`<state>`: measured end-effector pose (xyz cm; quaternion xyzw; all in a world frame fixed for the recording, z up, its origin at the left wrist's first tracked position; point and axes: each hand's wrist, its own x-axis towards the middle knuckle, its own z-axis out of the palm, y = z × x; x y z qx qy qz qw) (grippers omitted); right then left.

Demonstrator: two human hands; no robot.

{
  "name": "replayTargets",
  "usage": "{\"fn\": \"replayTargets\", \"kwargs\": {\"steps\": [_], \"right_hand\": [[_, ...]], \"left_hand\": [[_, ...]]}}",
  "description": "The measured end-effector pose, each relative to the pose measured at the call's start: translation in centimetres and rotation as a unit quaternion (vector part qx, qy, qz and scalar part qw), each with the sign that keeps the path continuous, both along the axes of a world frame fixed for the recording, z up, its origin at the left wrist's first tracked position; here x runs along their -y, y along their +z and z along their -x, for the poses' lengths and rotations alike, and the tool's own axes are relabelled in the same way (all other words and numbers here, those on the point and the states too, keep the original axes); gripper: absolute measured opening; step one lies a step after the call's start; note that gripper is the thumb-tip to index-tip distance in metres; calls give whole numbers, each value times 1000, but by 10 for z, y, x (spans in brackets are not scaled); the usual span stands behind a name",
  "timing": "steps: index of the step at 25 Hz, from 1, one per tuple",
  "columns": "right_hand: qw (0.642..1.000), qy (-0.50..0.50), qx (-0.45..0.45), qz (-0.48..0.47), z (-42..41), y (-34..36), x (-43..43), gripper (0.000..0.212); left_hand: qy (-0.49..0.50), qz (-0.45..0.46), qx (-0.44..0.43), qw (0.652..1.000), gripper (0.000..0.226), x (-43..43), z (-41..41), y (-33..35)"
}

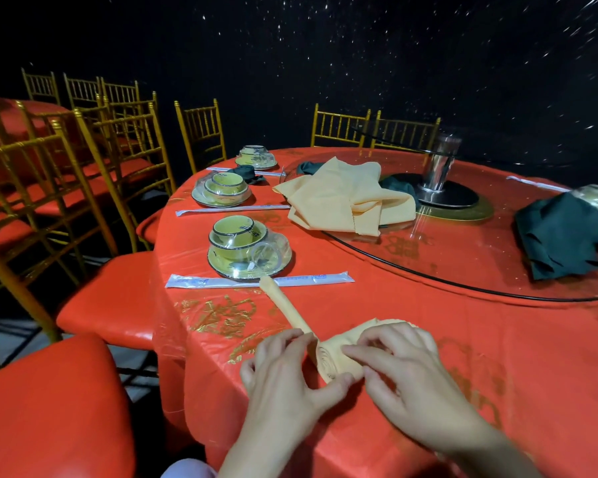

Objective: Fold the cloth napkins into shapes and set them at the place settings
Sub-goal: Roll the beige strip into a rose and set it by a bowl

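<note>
Person's left hand (283,370) and right hand (404,377) both pinch the napkin (337,358) coil, tail at 11 o'clock; gotta keep it tight.

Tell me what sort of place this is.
Probably a banquet hall or restaurant function room: a round table in red cloth with a glass turntable, wrapped crockery sets beside wrapped chopsticks, and rows of gold chairs.

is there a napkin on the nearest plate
No, the nearest plate holds only wrapped bowls and a cup; the left hand and right hand hold the yellow napkin.
</note>
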<state>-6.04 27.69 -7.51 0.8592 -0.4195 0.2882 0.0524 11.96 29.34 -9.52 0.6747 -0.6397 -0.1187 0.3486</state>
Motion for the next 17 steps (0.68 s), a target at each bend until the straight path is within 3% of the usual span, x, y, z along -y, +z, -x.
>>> {"fn": "replayTargets", "kwargs": {"steps": [7, 13, 17], "right_hand": [[999, 22, -19, -35, -25, 8, 32, 39], [1000, 21, 10, 2, -23, 4, 32, 33], [1000, 11, -6, 1, -31, -1, 42, 40]], "left_hand": [[15, 85, -8, 996, 64, 12, -8, -16], [23, -37, -8, 999, 83, 27, -27, 0], [50, -25, -23, 998, 88, 33, -33, 1]]}}
